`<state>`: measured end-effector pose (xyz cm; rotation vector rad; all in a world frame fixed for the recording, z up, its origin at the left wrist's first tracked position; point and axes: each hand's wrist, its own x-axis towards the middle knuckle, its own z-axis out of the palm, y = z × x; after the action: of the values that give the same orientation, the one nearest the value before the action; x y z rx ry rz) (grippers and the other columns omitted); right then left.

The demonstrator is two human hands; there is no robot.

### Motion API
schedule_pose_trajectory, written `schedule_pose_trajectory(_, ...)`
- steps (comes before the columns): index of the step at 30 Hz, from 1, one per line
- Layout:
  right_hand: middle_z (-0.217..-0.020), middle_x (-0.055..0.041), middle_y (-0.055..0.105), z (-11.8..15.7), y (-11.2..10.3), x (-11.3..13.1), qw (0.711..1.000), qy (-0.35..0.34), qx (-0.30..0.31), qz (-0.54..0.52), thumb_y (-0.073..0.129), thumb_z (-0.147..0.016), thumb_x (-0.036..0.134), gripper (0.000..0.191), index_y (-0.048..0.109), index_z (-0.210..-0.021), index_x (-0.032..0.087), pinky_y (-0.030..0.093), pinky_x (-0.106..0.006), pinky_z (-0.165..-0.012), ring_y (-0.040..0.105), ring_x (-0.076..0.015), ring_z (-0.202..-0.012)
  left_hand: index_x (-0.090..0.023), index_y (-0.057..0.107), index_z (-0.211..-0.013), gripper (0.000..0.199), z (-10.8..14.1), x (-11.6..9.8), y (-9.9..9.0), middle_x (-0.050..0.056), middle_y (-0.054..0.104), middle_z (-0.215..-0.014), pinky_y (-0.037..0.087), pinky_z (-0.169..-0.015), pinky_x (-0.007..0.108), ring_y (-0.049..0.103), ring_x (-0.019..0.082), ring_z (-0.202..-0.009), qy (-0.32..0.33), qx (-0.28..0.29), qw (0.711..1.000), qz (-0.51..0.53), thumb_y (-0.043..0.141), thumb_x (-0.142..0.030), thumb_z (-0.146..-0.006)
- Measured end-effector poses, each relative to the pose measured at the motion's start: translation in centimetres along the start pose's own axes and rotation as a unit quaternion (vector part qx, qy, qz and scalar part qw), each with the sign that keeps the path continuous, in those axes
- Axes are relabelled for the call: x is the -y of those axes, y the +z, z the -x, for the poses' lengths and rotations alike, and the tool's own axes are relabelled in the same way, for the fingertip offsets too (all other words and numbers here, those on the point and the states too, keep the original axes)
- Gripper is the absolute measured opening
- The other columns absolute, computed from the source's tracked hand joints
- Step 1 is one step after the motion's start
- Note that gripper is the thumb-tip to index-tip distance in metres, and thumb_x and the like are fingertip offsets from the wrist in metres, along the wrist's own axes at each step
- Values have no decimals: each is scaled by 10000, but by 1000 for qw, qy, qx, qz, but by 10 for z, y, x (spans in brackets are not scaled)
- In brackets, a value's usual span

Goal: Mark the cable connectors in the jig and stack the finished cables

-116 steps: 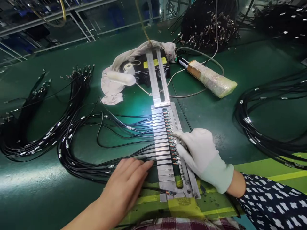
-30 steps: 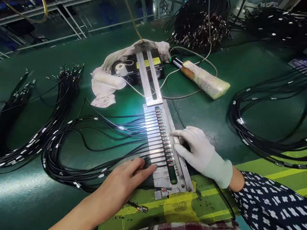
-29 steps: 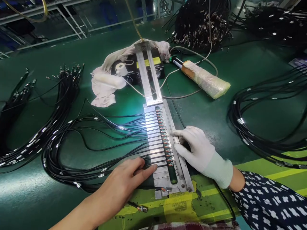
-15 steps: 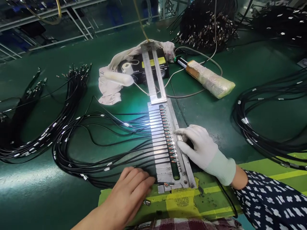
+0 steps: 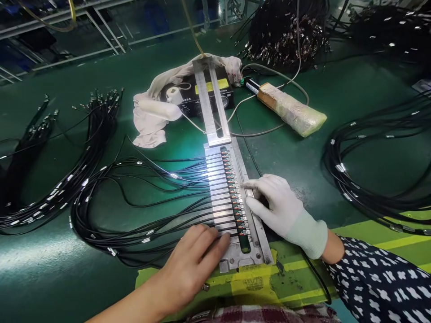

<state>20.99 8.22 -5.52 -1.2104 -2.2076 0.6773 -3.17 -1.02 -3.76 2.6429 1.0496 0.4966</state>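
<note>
Your bare left hand (image 5: 193, 258) lies over the lower end of the slotted metal fixture (image 5: 239, 168), fingers bent and slightly spread, the fingertips on or just above the lowest of the black cables (image 5: 80, 220); the hand hides its own underside, so I can't tell whether you have that cable pinched. Your gloved right hand (image 5: 278, 204) is at the opposite side of the fixture, index finger and thumb a little apart, both tips at its long right edge, the palm turned toward the table. The fixture lies in front of you on the green tabletop (image 5: 283, 152), its near end by the yellow tape (image 5: 256, 282). The cables sweep in from a loop on your left and cross its plate side by side, and their metal-tipped connectors (image 5: 232, 183) line up along the slot, between your two hands. One small loose connector (image 5: 205, 287) shows just below your left hand. Beyond the fixture, a slotted metal bar (image 5: 204, 89) runs up over the front of a black control box (image 5: 188, 96), with a pale cloth (image 5: 151, 128) draped around it. A film-wrapped handle (image 5: 292, 110) rests to the right of the box, and another cable coil (image 5: 340, 168) sits farther right.
</note>
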Motion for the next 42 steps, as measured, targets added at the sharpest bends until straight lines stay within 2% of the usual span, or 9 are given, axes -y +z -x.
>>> schedule_pose_trajectory(5,-851,-19,601,-2,-3,1,1000,5,3,-3,544,-912,203,191,589,-1096,220,400,-439,-927,547,-227,-875,-29,544,-1271,363,-4,3,-6,170,608,-1046,499,-825,395,534,251,-974,51,4,998,-25,317,-93,-995)
schedule_pose_trajectory(10,-993,-59,580,17,-4,9,999,26,30,13,571,-898,293,294,541,-1181,221,379,-499,-995,522,-266,-1009,-126,394,-1451,517,17,-3,6,137,560,-1033,474,-755,374,527,223,-881,-65,56,996,-9,343,-29,-945)
schedule_pose_trajectory(13,-1055,-89,549,30,1,14,998,22,6,58,636,-818,340,439,520,-1222,213,317,-579,-1049,510,-303,-1039,-134,293,-1502,617,22,-8,9,110,569,-938,437,-676,372,505,223,-778,-79,89,993,-23,326,1,-901)
schedule_pose_trajectory(20,-1051,-81,545,35,5,7,997,-5,13,73,575,-868,362,369,508,-1212,248,358,-572,-1006,518,-298,-1044,-205,441,-1341,385,25,-8,-43,83,576,-1114,435,-866,350,513,211,-986,-141,152,967,150,425,-122,-966)
schedule_pose_trajectory(23,-1043,-73,549,36,5,3,998,-8,9,60,552,-902,388,328,512,-1197,253,353,-564,-1009,520,-289,-1037,-198,548,-1107,203,46,-12,-56,81,557,-1053,421,-823,342,502,210,-935,-182,194,959,102,425,-119,-966)
schedule_pose_trajectory(25,-1039,-70,551,37,6,2,998,-8,6,56,542,-912,390,314,513,-1194,255,350,-564,-1008,520,-287,-1032,-181,554,-1037,196,61,-14,-54,92,547,-1037,409,-803,352,489,215,-915,-190,161,966,64,402,-86,-957)
schedule_pose_trajectory(31,-1042,-72,556,36,7,5,999,4,0,47,526,-920,362,274,525,-1173,256,366,-545,-989,513,-283,-1030,-131,522,-1040,241,64,-9,-38,75,548,-960,407,-849,307,491,177,-941,-161,-80,983,40,472,50,-889)
schedule_pose_trajectory(37,-1108,-79,534,36,-4,14,999,23,31,-11,421,-988,363,272,513,-1209,234,328,-526,-1039,476,-267,-1091,-75,540,-1188,292,13,-15,-8,137,559,-1028,450,-805,384,474,225,-912,-35,9,998,55,360,-46,-959)
schedule_pose_trajectory(42,-1100,-66,529,34,-10,18,998,24,37,-49,391,-1005,341,259,510,-1201,220,307,-486,-1063,474,-240,-1081,-73,540,-1216,309,-5,-14,3,142,558,-997,477,-719,400,468,225,-851,-34,24,998,46,376,-53,-956)
